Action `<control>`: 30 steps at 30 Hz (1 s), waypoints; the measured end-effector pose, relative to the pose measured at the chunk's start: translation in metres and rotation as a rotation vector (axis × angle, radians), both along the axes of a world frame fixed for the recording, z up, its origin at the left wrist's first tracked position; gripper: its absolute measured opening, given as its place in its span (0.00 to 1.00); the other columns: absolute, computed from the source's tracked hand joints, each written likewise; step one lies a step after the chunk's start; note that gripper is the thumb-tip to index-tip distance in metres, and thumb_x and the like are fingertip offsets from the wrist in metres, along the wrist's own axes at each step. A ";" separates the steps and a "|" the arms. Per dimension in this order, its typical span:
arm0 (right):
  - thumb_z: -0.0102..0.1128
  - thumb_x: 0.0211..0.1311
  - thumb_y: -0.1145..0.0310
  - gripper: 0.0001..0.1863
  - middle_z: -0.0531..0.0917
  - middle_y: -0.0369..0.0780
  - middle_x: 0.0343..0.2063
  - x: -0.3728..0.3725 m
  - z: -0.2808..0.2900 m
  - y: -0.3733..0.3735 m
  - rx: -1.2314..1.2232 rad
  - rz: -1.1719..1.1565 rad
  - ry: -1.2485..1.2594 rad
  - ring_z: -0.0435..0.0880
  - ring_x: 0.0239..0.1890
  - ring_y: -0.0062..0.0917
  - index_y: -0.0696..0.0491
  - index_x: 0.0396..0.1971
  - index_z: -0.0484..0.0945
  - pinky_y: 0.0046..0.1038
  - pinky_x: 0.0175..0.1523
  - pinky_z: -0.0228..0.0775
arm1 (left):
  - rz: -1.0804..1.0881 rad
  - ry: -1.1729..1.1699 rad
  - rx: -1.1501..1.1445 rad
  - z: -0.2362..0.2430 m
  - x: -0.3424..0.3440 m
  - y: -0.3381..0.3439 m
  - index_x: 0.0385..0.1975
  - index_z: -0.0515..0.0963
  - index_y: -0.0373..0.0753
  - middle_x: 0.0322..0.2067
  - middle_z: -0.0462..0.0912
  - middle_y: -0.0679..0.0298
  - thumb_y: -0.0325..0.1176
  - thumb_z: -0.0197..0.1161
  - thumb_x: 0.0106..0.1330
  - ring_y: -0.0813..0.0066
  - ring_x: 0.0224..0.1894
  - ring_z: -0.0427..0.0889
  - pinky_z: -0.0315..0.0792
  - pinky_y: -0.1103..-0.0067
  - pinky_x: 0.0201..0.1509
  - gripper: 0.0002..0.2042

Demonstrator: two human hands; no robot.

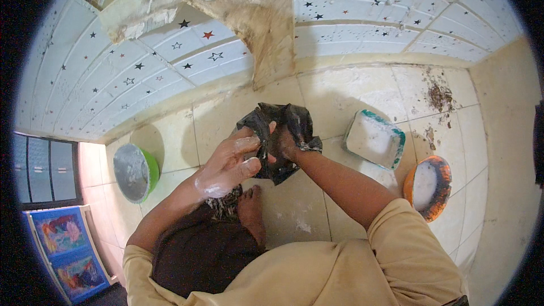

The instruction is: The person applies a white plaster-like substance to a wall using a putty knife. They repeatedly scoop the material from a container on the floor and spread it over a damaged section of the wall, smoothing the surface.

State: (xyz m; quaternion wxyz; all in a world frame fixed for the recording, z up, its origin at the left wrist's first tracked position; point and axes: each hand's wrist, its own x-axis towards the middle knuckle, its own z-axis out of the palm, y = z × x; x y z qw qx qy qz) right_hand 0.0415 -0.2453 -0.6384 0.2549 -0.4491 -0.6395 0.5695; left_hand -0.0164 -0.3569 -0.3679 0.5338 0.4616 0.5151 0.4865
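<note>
A crumpled black plastic bag (297,122) is held in front of me, above the tiled floor. My left hand (229,158), smeared with white powder or paste at the fingers and wrist, is closed on the bag's left edge. On the other side, my right hand (287,148) reaches into the bag's mouth. Its fingers are hidden by the plastic, so whether they hold anything does not show. What the bag contains is also hidden.
To the left stands a green bucket (136,173). On the right are a green-edged rectangular tub (375,139) with white material and an orange bowl (428,188) holding more. Dark debris (439,97) lies beyond them. Ahead rises a star-patterned wall (351,11) with a peeling patch.
</note>
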 end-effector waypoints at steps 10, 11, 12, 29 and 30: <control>0.56 0.56 0.71 0.14 0.80 0.44 0.38 0.051 0.107 0.030 -0.505 0.600 -0.166 0.79 0.38 0.33 0.58 0.42 0.76 0.33 0.39 0.74 | -0.060 0.046 0.200 0.000 0.003 0.015 0.59 0.62 0.26 0.48 0.66 0.58 0.32 0.56 0.65 0.71 0.49 0.69 0.66 0.76 0.53 0.25; 0.57 0.55 0.72 0.14 0.80 0.44 0.39 0.053 0.118 0.033 -0.540 0.621 -0.202 0.79 0.38 0.32 0.59 0.43 0.76 0.33 0.39 0.75 | -0.050 0.053 0.147 0.002 0.001 0.013 0.58 0.62 0.26 0.48 0.66 0.57 0.31 0.55 0.64 0.71 0.49 0.69 0.67 0.76 0.53 0.24; 0.58 0.55 0.72 0.15 0.80 0.45 0.40 0.055 0.124 0.037 -0.574 0.636 -0.239 0.79 0.38 0.32 0.59 0.43 0.76 0.33 0.38 0.75 | -0.039 0.060 0.095 0.003 -0.001 0.009 0.58 0.63 0.25 0.48 0.66 0.57 0.31 0.55 0.64 0.71 0.48 0.69 0.67 0.76 0.53 0.24; 0.65 0.48 0.74 0.15 0.81 0.47 0.32 0.059 0.074 0.084 -0.695 0.518 -0.077 0.83 0.32 0.38 0.59 0.36 0.75 0.40 0.27 0.76 | 0.139 0.352 0.012 -0.016 -0.013 -0.022 0.66 0.48 0.31 0.48 0.65 0.58 0.35 0.66 0.52 0.72 0.39 0.72 0.69 0.78 0.45 0.43; 0.64 0.48 0.74 0.15 0.81 0.47 0.33 0.060 0.077 0.083 -0.749 0.510 -0.040 0.82 0.33 0.38 0.58 0.38 0.74 0.40 0.28 0.76 | 0.129 0.374 0.019 -0.018 -0.016 -0.023 0.66 0.48 0.32 0.48 0.64 0.58 0.34 0.66 0.52 0.72 0.40 0.72 0.69 0.77 0.45 0.43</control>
